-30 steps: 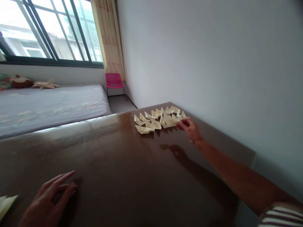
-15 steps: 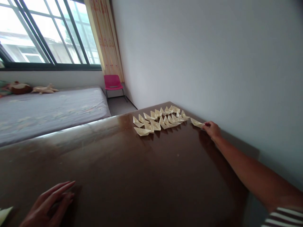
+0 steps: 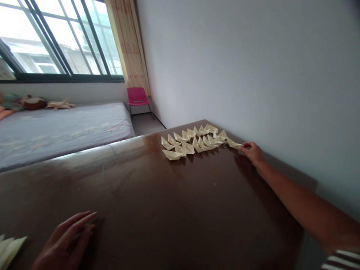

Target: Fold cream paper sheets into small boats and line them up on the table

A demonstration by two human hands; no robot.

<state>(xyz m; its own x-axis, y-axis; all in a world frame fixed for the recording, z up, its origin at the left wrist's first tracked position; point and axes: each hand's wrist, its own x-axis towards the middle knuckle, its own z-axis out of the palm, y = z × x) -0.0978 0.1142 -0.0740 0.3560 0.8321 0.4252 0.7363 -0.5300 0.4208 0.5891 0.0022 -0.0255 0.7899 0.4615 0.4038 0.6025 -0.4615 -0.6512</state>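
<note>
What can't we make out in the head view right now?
- Pinched end of the held paper boat: head view, covered by the right hand.
- Exact count of the grouped boats: head view, they overlap one another.
- Palm of the left hand: head view, hidden by the back of the hand; wrist cut off by the bottom edge.
- Full extent of the pale papers: head view, cut off by the left edge.

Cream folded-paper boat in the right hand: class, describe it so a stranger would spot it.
On the glossy brown table, cream folded-paper boats cluster near the pale wall. At their right end, the bare right hand pinches one boat, the only one held.
</note>
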